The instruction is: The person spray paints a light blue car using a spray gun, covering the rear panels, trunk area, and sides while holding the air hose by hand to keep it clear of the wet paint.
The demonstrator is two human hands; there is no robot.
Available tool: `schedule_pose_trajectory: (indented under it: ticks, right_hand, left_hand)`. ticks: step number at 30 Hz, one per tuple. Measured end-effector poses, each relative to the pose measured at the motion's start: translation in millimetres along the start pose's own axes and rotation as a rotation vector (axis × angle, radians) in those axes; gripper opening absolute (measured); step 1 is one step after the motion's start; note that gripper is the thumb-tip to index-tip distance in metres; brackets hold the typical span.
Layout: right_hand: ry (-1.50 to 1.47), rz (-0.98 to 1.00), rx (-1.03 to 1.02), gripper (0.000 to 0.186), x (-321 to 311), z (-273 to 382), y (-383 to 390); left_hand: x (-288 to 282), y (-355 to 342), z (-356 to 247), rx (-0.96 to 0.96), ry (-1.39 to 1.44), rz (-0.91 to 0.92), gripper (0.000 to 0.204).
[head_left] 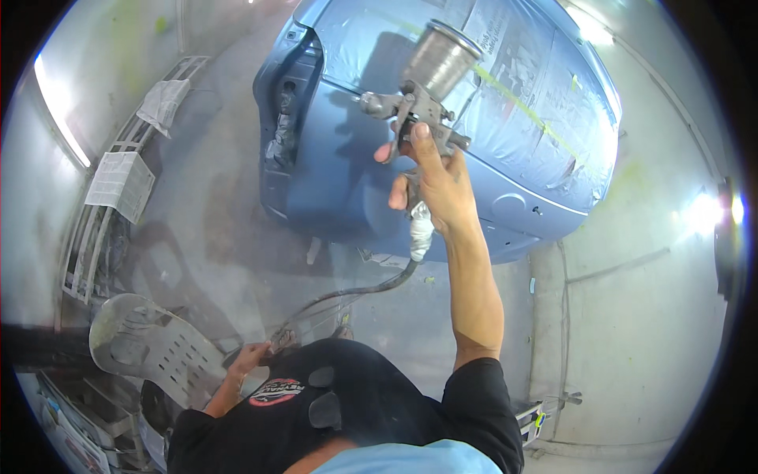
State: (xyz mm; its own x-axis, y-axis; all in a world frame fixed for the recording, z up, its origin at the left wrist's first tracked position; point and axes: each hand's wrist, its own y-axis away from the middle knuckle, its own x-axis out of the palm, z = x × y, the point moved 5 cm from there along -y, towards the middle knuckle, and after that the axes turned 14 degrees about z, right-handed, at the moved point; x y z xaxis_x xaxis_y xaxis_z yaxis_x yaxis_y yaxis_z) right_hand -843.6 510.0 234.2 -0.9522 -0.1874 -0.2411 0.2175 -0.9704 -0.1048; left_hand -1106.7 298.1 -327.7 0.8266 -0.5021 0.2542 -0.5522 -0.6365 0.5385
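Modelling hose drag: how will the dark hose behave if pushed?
Likely springy rather than limp: the dark hose arcs smoothly, with no sharp kink visible. It may swing sideways, since the stretch below the spray gun appears to hang free. A push could tug the right hand, which holds the gun.

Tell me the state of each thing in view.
Silver metal spray gun, gripped by right fingers
Black flexible hose, curved, attached to the gun
Light-blue metal car body, partly masked
White paper sheets, draped over slatted rack
Pale slotted plastic chair, unoccupied
Long white wall light, lit
Dark rounded sunglasses, hanging on black shirt
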Motion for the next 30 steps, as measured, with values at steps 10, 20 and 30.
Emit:
schedule_pose_trajectory:
  ticks: [10, 20, 30]
  right_hand:
    - [0.055, -0.235, 0.072, 0.058, -113, -28, 85]
    - [0.142, -0.646, 0.136, 0.051, -395, -79, 246]
    - [0.162, -0.811, 0.25, 0.049, -667, -165, 310]
  left_hand:
    - [38, -19, -22, 0.004, -0.069, 0.117, 0.046]
    - [174, -90, -126, 0.049, -0.433, 0.241, 0.047]
    - [364, -171, -199, 0.01, -0.353, 0.433, 0.043]
